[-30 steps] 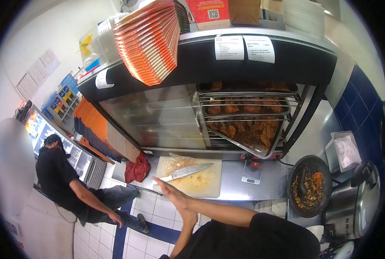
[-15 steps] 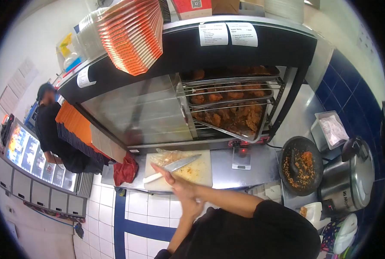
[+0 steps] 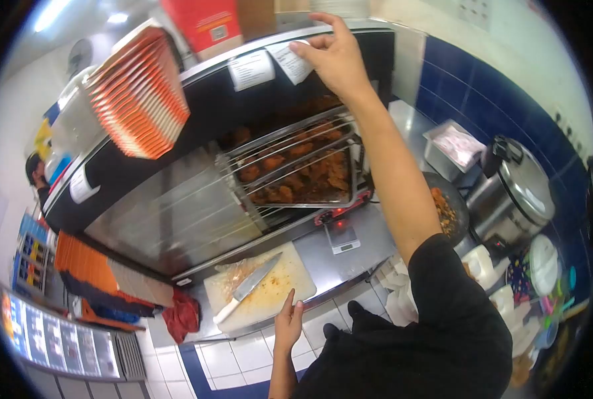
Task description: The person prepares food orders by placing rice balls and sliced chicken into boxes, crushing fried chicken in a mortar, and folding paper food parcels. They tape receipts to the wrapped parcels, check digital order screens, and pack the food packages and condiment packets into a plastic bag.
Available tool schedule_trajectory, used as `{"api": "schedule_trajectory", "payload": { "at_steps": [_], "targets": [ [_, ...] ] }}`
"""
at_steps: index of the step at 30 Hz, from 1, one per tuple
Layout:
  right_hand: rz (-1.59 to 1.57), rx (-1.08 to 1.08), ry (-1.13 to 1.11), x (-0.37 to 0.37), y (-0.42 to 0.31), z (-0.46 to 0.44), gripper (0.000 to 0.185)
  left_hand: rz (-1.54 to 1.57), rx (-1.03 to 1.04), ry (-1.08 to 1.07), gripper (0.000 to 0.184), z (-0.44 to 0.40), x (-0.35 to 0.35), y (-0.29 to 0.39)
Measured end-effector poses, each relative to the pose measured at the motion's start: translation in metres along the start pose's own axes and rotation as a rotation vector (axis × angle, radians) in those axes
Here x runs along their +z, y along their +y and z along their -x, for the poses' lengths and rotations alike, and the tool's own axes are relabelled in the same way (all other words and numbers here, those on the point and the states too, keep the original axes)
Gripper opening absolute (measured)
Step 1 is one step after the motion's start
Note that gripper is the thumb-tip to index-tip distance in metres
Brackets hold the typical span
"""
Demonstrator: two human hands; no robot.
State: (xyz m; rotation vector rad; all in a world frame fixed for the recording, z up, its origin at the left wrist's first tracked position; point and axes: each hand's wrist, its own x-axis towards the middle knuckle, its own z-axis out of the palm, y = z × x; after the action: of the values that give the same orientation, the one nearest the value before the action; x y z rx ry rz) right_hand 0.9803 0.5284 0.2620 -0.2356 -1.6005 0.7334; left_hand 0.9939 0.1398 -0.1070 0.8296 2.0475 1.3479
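My right hand reaches up to the top edge of the black warming cabinet. Its fingers are on the right-hand printed paper slip, which hangs at a tilt. Beside it a second paper slip is stuck to the cabinet. Low in front of the counter, my left hand holds nothing, with thumb and fingers apart. Near it lies a white cutting board with crumbs. A white-handled knife rests on the board next to a crumpled clear plastic bag.
Trays of fried chicken sit inside the cabinet. A stack of orange-and-white cartons overhangs its top. A digital scale, stone mortar, metal tub and large cooker stand rightward. A red cloth lies left of the board.
My hands were together above the counter and have separated. The right rose to the paper slip, now tilted; the left stays low. The view has shifted, and the other person appears farther left.
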Motion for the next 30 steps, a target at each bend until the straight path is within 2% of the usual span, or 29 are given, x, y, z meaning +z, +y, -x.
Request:
{"api": "schedule_trajectory", "payload": {
  "at_steps": [2,5,7,8,9,10,11,12,13,14,15,16,19,20,21,23,24,25,27,29,30],
  "targets": [
    [-0.121,0.026,-0.015,-0.018,-0.001,0.007,0.056,0.016,0.027,-0.094,0.053,-0.012,0.005,0.014],
    [0.032,0.072,-0.062,-0.066,-0.002,0.054,0.056,-0.011,0.168,-0.194,0.046,-0.032,0.004,0.051],
    [-0.067,0.162,-0.11,-0.092,-0.001,0.116,0.055,-0.042,0.372,-0.058,0.042,-0.06,-0.008,0.094],
    [-0.067,0.263,-0.137,-0.103,0.001,0.157,0.055,-0.045,0.578,0.111,0.039,-0.086,-0.016,0.125],
    [0.019,0.387,-0.173,-0.117,-0.007,0.202,0.056,0.13,0.574,0.2,0.038,-0.101,-0.025,0.162],
    [0.012,0.478,-0.249,-0.137,0.009,0.256,0.055,0.166,0.656,0.365,0.04,-0.117,-0.036,0.203],
    [-0.029,0.615,-0.261,-0.157,0.036,0.328,0.045,0.292,0.851,0.509,0.032,-0.14,-0.043,0.243],
    [-0.025,0.811,-0.305,-0.175,0.013,0.371,0.036,0.458,0.941,0.623,0.034,-0.16,-0.046,0.28],
    [-0.038,0.939,-0.256,-0.192,0.001,0.422,0.033,0.44,0.929,0.666,0.037,-0.17,-0.051,0.316],
    [-0.055,1.006,-0.246,-0.216,-0.007,0.472,0.031,0.205,0.907,0.818,0.043,-0.2,-0.061,0.337],
    [-0.025,1.046,-0.23,-0.239,-0.027,0.511,0.026,0.039,1.165,0.948,0.056,-0.23,-0.064,0.359],
    [-0.004,1.11,-0.148,-0.261,-0.055,0.539,0.024,-0.036,0.881,1.016,0.069,-0.24,-0.058,0.378],
    [0.09,1.209,0.114,-0.326,-0.127,0.596,0.022,-0.115,0.861,1.071,0.069,-0.313,-0.069,0.386],
    [0.137,1.214,0.199,-0.346,-0.148,0.609,0.022,-0.008,0.863,1.007,0.067,-0.295,-0.038,0.387],
    [0.193,1.326,0.283,-0.366,-0.17,0.614,0.02,0.092,0.858,0.959,0.065,-0.267,-0.007,0.393],
    [0.234,1.243,0.466,-0.399,-0.204,0.619,0.019,-0.169,1.05,0.802,0.057,-0.21,0.065,0.38],
    [0.226,1.243,0.471,-0.414,-0.218,0.617,0.019,-0.086,1.189,0.56,0.044,-0.174,0.119,0.364],
    [0.208,1.248,0.542,-0.429,-0.23,0.617,0.019,-0.228,1.273,0.358,0.037,-0.128,0.169,0.347],
    [0.204,1.262,0.635,-0.461,-0.251,0.628,0.019,-0.165,0.979,-0.174,0.031,0.001,0.28,0.315],
    [0.259,1.206,0.704,-0.49,-0.268,0.64,0.02,-0.233,1.151,-0.618,0.03,0.075,0.366,0.263],
    [0.256,1.279,0.731,-0.504,-0.282,0.638,0.022,-0.115,0.946,-0.879,0.027,0.121,0.399,0.246]
  ]
}}
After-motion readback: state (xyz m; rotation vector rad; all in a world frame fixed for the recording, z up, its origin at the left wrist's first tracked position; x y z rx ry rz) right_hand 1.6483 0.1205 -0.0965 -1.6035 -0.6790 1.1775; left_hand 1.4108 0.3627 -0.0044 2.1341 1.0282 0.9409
